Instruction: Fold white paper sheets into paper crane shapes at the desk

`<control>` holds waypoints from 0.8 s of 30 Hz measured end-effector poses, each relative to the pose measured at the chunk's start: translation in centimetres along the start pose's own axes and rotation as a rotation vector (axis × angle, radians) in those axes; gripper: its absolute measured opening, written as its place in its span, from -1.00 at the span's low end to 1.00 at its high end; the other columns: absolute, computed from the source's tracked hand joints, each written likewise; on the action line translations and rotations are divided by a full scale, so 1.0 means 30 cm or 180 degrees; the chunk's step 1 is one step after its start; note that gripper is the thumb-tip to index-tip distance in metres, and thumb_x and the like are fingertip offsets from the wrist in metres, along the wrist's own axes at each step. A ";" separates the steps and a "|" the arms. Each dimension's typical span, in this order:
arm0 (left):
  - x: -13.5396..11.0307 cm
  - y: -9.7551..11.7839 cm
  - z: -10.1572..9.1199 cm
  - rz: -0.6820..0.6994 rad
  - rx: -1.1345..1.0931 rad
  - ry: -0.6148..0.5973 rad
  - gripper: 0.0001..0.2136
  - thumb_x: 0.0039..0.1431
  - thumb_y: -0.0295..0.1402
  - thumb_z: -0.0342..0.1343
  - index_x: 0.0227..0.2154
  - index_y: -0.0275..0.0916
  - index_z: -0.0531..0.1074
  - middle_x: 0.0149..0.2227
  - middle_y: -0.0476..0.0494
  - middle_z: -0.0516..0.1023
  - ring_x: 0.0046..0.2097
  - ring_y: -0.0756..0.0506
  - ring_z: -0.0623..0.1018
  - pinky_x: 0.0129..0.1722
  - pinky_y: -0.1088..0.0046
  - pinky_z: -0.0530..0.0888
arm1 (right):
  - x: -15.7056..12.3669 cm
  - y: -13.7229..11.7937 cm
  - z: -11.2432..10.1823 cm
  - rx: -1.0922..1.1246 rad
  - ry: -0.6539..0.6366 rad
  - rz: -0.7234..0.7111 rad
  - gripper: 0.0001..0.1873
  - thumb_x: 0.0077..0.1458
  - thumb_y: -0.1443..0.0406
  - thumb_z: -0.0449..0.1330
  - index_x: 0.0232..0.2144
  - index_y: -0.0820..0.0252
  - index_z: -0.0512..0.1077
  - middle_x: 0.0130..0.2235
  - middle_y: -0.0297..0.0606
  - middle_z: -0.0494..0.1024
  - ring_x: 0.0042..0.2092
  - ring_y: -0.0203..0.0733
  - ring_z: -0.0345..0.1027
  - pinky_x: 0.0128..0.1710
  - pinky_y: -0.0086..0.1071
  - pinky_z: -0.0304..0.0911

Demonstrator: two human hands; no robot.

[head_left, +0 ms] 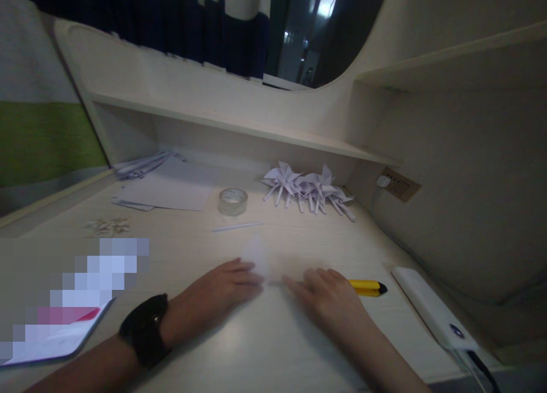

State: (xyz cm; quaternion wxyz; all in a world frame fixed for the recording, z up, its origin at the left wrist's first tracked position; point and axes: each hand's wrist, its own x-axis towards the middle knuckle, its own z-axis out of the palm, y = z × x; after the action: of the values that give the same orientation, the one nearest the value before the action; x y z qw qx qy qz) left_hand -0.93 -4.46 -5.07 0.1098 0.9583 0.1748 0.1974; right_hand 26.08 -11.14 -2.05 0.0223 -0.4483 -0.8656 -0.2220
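A small piece of white paper (255,250), blurred and pointed at its far end, lies on the desk between my hands. My left hand (237,282) rests flat with its fingers stretched out, fingertips on the paper's near left edge. On the other side my right hand (327,293) is curled over a yellow tool with a black end, which looks like a utility knife (366,287). Its rear sticks out to the right of my fist; a thin, smeared grey line by my index fingertip may be its blade. A white paper stick (237,226) lies just beyond the paper.
A tape roll (233,202) stands farther back. Paper pinwheels (305,188) are heaped at the back right, paper sheets (171,185) at the back left. Small pale pieces (109,226) lie left. A pixelated tablet-like object (64,319) is front left, a white power bank (431,307) with cables right.
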 end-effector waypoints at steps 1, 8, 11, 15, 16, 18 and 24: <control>0.001 0.002 -0.002 0.0002 -0.0020 0.0015 -0.70 0.31 -0.43 -0.06 0.06 -0.06 0.33 0.11 0.00 0.43 0.21 -0.09 0.28 0.22 0.19 0.16 | 0.000 0.000 0.000 0.0001 0.0003 0.0005 -0.61 0.19 0.34 0.14 0.07 0.01 0.31 -0.40 -0.29 0.40 -0.38 -0.24 0.23 -0.37 -0.34 0.04; 0.008 0.006 -0.003 -0.0041 -0.0022 0.0011 -0.70 0.31 -0.44 -0.06 0.04 -0.05 0.35 0.10 0.01 0.44 0.20 -0.10 0.30 0.22 0.17 0.17 | 0.000 -0.001 0.001 0.0007 -0.0046 0.0003 -0.62 0.20 0.34 0.12 0.06 -0.02 0.31 -0.40 -0.30 0.41 -0.39 -0.23 0.23 -0.37 -0.33 0.03; 0.010 0.009 -0.009 0.0007 -0.0069 0.0064 -0.70 0.32 -0.43 -0.08 0.05 -0.05 0.35 0.09 0.00 0.45 0.20 -0.09 0.29 0.22 0.19 0.16 | 0.001 0.000 -0.002 0.0000 -0.0037 0.0002 -0.62 0.19 0.35 0.12 0.06 -0.01 0.31 -0.40 -0.30 0.41 -0.38 -0.23 0.23 -0.37 -0.33 0.04; 0.012 0.009 -0.012 0.0036 -0.0028 0.0025 -0.71 0.32 -0.43 -0.09 0.05 -0.07 0.35 0.09 -0.01 0.45 0.19 -0.10 0.30 0.22 0.19 0.16 | 0.004 0.000 -0.007 0.0007 -0.0113 0.0009 -0.59 0.17 0.33 0.16 0.07 -0.01 0.30 -0.39 -0.30 0.41 -0.39 -0.23 0.24 -0.38 -0.33 0.05; 0.012 0.009 -0.011 0.0028 0.0000 -0.0006 -0.71 0.32 -0.43 -0.07 0.04 -0.07 0.35 0.09 -0.01 0.45 0.19 -0.11 0.31 0.22 0.19 0.16 | 0.004 0.000 -0.008 0.0004 -0.0133 0.0002 -0.58 0.16 0.33 0.17 0.07 0.00 0.29 -0.38 -0.30 0.41 -0.38 -0.23 0.25 -0.37 -0.33 0.05; 0.012 0.007 -0.008 0.0005 0.0029 -0.0060 -0.71 0.30 -0.43 -0.05 0.04 -0.07 0.35 0.10 -0.01 0.44 0.20 -0.12 0.30 0.22 0.18 0.16 | 0.003 -0.001 -0.008 -0.0012 -0.0144 -0.0011 -0.59 0.16 0.33 0.17 0.07 0.01 0.30 -0.38 -0.30 0.41 -0.38 -0.23 0.25 -0.37 -0.33 0.05; 0.005 0.002 0.002 0.0020 -0.0069 0.0062 -0.68 0.32 -0.44 -0.07 0.08 -0.03 0.32 0.10 0.01 0.44 0.22 -0.09 0.27 0.23 0.18 0.16 | 0.000 -0.005 -0.007 -0.0034 -0.0119 -0.0027 -0.59 0.17 0.36 0.15 0.07 0.02 0.29 -0.39 -0.30 0.42 -0.38 -0.23 0.25 -0.39 -0.32 0.05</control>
State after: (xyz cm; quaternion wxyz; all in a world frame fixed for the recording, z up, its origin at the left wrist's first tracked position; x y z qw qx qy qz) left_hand -0.75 -4.47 -5.03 0.1179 0.9557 0.1708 0.2089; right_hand 25.93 -11.29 -1.91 0.0028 -0.4489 -0.8665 -0.2182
